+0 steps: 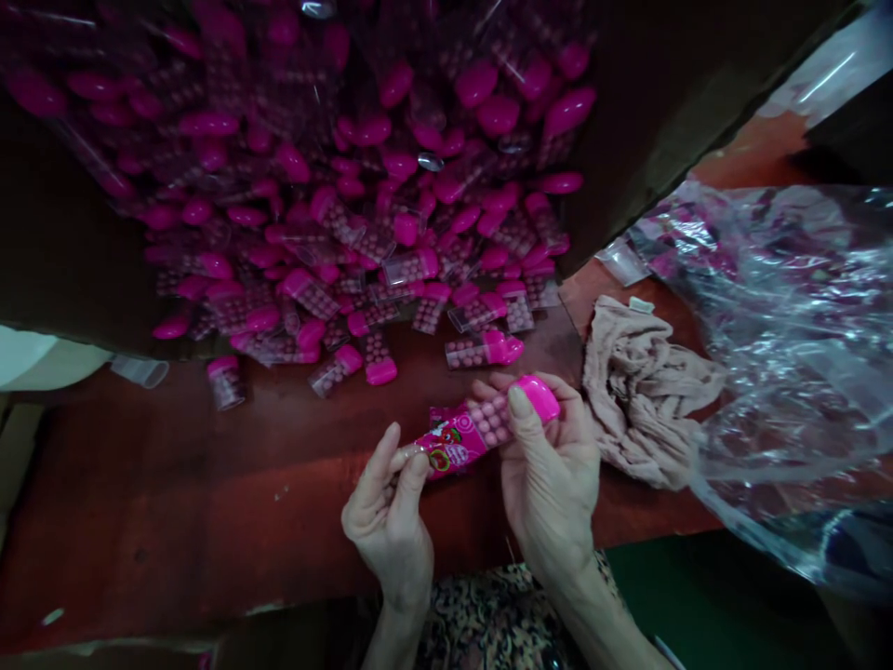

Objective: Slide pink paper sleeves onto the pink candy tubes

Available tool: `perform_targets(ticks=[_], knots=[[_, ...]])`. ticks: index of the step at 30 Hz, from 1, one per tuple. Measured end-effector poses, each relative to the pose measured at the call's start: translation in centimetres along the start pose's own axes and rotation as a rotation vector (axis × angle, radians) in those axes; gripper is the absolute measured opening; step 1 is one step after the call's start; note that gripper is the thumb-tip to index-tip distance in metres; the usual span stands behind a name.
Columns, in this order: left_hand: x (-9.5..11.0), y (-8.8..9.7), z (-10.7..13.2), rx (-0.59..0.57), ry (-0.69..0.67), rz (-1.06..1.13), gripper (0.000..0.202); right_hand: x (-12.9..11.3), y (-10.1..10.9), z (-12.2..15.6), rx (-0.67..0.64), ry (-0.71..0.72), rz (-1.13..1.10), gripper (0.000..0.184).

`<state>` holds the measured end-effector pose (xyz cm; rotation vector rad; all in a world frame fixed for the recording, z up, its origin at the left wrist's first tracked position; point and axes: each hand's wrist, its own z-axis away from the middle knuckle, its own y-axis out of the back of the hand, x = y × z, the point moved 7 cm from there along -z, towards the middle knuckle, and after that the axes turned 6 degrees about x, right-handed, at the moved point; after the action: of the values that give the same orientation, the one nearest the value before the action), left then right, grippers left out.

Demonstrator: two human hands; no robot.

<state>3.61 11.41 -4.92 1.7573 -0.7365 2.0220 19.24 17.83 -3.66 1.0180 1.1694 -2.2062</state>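
A clear candy container (492, 421) with pink balls inside and a bright pink cap (540, 398) is tilted above the table. My right hand (558, 475) is closed around its cap end, the thumb pressed on top. A printed pink label sleeve (450, 445) with a cartoon figure sits around the container's lower part. My left hand (394, 521) pinches the lower left end of this sleeve between thumb and fingers. The fingertips partly hide that end. Just beyond my hands, another capped container (481, 351) without a printed sleeve lies on its side.
A large heap of pink-capped containers (405, 214) spills from an open cardboard box (648, 102) onto the red table (174, 521). To the right lie a crumpled beige cloth (642, 400) and a clear plastic bag (802, 344). An uncapped clear tube (139, 370) lies at the left.
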Motion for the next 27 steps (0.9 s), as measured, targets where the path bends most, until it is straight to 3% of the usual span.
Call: perform_targets(ticks=[5, 8, 12, 20, 27], knots=[[-0.2, -0.2, -0.2, 0.027, 0.069, 0.033, 0.031, -0.3, 0.5, 0.2, 0.022, 0.077, 0.006, 0.023], [-1.1, -0.9, -0.2, -0.027, 0.228, 0.100, 0.031, -0.9, 0.4, 0.4, 0.021, 0.172, 0.020, 0.026], [-2.0, -1.3, -0.1, -0.061, 0.371, 0.131, 0.034, -0.9, 0.3, 0.3, 0.029, 0.136, 0.027, 0.023], [-2.3, -0.9, 0.0, 0.032, 0.422, 0.158, 0.032, -0.6, 0.5, 0.7, 0.039, 0.144, -0.005, 0.025], [-1.5, -0.9, 0.1, 0.041, 0.321, 0.137, 0.029, -0.5, 0.4, 0.5, -0.034, 0.123, 0.054, 0.020]])
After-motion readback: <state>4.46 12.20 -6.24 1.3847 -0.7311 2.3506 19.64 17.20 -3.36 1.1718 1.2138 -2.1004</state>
